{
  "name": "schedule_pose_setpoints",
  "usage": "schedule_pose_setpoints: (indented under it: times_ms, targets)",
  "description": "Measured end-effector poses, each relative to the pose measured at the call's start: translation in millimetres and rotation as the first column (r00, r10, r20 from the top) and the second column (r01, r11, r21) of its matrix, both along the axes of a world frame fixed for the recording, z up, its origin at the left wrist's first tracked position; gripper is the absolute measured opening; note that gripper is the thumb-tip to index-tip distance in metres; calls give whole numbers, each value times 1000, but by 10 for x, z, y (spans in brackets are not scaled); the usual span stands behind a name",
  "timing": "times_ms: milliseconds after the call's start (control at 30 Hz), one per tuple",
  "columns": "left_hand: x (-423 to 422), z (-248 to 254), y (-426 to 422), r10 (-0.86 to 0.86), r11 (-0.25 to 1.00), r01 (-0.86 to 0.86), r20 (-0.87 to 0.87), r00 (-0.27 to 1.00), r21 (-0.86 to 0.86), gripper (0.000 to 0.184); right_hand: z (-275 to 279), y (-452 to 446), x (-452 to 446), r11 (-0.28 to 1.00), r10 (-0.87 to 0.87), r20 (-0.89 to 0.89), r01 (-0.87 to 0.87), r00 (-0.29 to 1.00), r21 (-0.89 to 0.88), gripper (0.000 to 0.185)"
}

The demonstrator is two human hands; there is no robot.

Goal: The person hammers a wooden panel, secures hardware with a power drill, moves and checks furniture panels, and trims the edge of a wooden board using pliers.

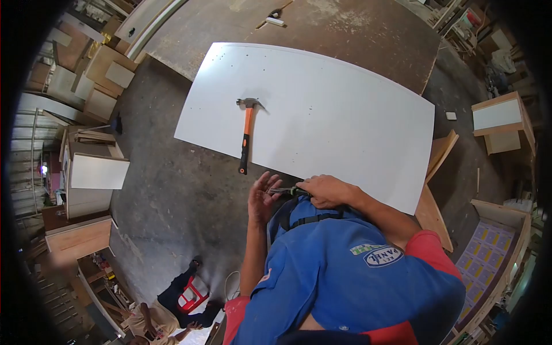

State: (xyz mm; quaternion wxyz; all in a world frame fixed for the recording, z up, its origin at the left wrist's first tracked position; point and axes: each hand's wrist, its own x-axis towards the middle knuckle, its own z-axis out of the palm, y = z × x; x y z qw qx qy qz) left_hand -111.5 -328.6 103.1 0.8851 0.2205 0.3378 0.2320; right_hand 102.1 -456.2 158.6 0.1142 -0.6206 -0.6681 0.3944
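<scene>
Close to my waist, my right hand (326, 191) is closed around pliers (296, 191) with dark and green handles. Their metal end points left toward my left hand (263, 197), which is held palm up with its fingers apart and slightly curled. The pliers' tip reaches the left palm or lies just over it; anything tiny there is too small to make out. Ahead of both hands lies a white panel (345, 126) with small dark holes. A claw hammer (246, 135) with an orange and black handle rests on it, its grip end sticking out past the near edge.
Under the white panel is a brown worktable (345, 34), with a small tool and white block (276, 22) at its far side. Wooden cabinets (99, 171) stand left. Another person (155, 319) sits near a red stool (192, 296) at lower left. Boards (437, 213) lean at right.
</scene>
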Motion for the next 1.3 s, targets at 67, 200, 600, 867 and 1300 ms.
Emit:
schedule_pose_setpoints:
  times_ms: [67, 200, 600, 867, 1300]
  targets:
    - [-23, 8, 90, -96, 984, 119, -172, 981, 134, 41, -29, 62, -36, 1000, -11, -20, 11, 1000, 22, 46]
    - [0, -197, 198, -120, 730, 423, -509, 853, 537, 19, 10, 75, 5, 1000, 23, -11, -23, 1000, -9, 34]
    - [137, 14, 321, -260, 886, 359, -328, 908, 292, 42, -233, -31, -131, 948, -316, -108, 317, 943, -16, 28]
    - [265, -163, 441, -207, 161, 671, -640, 740, 723, 34, -547, -320, -247, 845, -525, -298, 530, 797, -69, 32]
    - [191, -187, 469, -494, 556, 631, -396, 774, 540, 34, -261, -403, -768, 653, -746, -239, 753, 622, -80, 38]
